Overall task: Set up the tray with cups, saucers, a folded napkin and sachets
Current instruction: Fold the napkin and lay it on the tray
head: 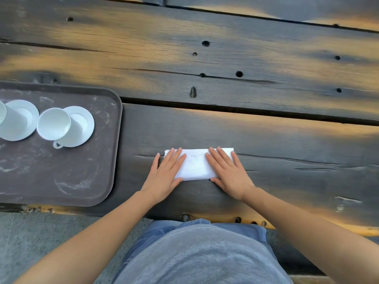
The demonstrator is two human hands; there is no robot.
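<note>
A white napkin, folded into a long rectangle, lies on the wooden table near its front edge. My left hand lies flat on its left end, fingers spread. My right hand presses flat on its right end. To the left sits a dark brown tray. On it stands a white cup on a white saucer, and a second cup on its saucer is cut off by the left frame edge. No sachets are in view.
The table is dark weathered planks with gaps, cracks and small holes. Its front edge runs just in front of my body. Grey pavement shows below the table at the lower left.
</note>
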